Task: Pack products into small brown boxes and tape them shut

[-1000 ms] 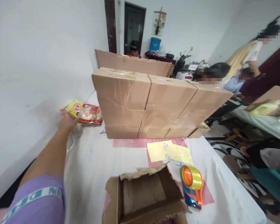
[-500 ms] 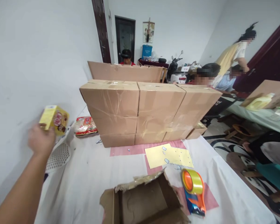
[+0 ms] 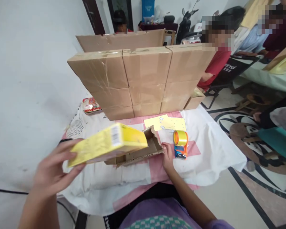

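Left hand (image 3: 53, 170) raised near the camera, fingers closed under a tilted yellow box (image 3: 107, 147). Right hand (image 3: 167, 156) low on the table (image 3: 212, 149), fingers resting on the open carton (image 3: 143, 152) edge, grip unclear. Beyond: tape dispenser (image 3: 180, 144), yellow sheet (image 3: 165, 123), stacked cardboard boxes (image 3: 143, 79).
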